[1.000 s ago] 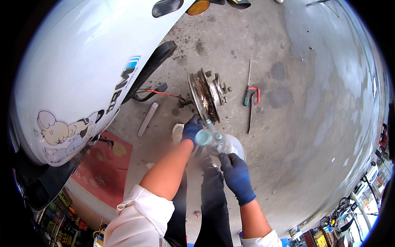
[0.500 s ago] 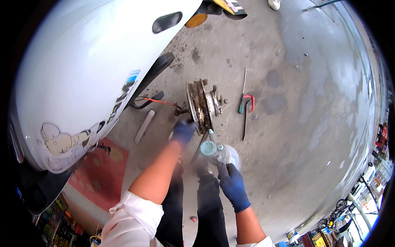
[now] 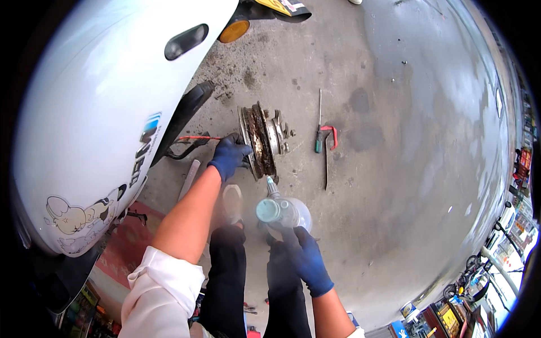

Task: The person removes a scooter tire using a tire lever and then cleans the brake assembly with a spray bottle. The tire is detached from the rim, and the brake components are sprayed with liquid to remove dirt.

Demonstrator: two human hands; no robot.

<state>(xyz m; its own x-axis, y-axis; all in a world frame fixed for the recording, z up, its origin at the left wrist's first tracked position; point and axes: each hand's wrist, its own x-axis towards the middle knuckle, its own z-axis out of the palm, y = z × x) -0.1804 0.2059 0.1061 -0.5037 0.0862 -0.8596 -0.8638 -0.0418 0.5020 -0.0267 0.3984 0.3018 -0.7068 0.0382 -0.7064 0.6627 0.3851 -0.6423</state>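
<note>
At the wheel (image 3: 260,141), left hand (image 3: 228,157) now higher

Dark blue gloves (image 3: 227,155) — white sleeves (image 3: 163,290), the left with creased folds — black trousers (image 3: 226,265), pale shoe (image 3: 232,201)

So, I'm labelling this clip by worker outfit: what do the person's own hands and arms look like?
The left hand and right hand wear matching dark-blue gloves ending at the wrists. Both forearms are bare. The left sleeve is white, loose and bunched near the elbow; only a white edge of the right sleeve shows.
</note>
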